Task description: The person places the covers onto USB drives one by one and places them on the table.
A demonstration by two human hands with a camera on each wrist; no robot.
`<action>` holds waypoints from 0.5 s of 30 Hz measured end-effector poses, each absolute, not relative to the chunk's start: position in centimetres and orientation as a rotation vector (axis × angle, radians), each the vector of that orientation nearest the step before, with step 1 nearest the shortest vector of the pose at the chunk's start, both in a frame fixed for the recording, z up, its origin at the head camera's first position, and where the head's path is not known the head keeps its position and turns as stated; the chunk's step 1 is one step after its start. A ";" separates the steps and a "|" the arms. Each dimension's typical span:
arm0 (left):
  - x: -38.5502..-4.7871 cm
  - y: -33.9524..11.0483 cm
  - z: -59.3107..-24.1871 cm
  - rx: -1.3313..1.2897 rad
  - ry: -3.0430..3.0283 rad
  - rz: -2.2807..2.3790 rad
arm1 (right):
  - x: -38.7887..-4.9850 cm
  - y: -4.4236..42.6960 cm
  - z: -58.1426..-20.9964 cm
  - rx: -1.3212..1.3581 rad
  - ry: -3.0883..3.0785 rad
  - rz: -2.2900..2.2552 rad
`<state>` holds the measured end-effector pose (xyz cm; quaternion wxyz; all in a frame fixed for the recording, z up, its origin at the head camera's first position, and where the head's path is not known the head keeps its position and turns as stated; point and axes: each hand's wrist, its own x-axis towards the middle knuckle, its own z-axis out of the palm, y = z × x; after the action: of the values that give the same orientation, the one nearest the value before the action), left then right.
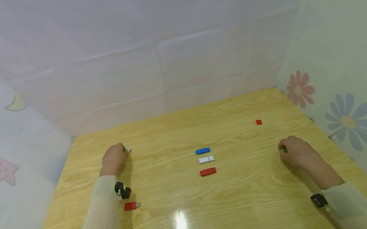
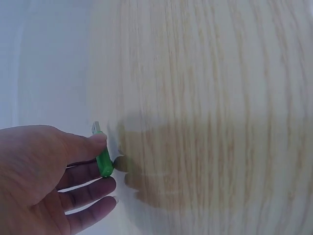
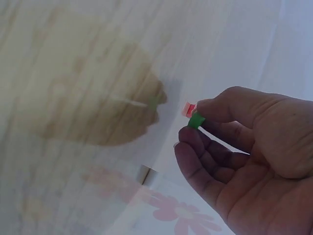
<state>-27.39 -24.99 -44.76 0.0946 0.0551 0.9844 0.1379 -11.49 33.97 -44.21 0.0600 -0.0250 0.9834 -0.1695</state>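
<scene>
My left hand (image 1: 113, 160) is at the left side of the table, pinching a green USB stick (image 2: 104, 163) between thumb and fingers. Its metal plug is bare and points away from the palm. On the right, my right hand (image 1: 297, 151) pinches a small green USB cap (image 3: 196, 120) between thumb and index finger. Beyond that hand lies a small red cap (image 1: 259, 122) on the wood. Nearer to me, beside the left forearm, a red USB stick (image 1: 130, 206) lies with its metal plug uncovered.
In the table's middle a blue USB stick (image 1: 203, 151), a white USB stick (image 1: 206, 159) and a red USB stick (image 1: 208, 172) lie in a column, all capped. The wooden table (image 1: 158, 138) is bounded by pale cloth walls (image 1: 161, 66) at the back and sides.
</scene>
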 end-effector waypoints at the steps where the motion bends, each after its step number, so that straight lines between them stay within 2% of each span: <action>1: -27.4 -25.0 -44.7 0.172 2.921 0.419 | -11.5 33.9 -44.2 -0.080 2.984 -0.520; 15: -26.5 -23.1 -43.8 0.362 2.940 0.559 | -12.1 32.1 -44.6 -0.191 3.055 -0.671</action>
<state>-26.46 -23.06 -43.79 0.0637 0.1200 0.9733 0.1849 -12.07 32.06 -44.65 0.0041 -0.0609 0.9749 -0.2141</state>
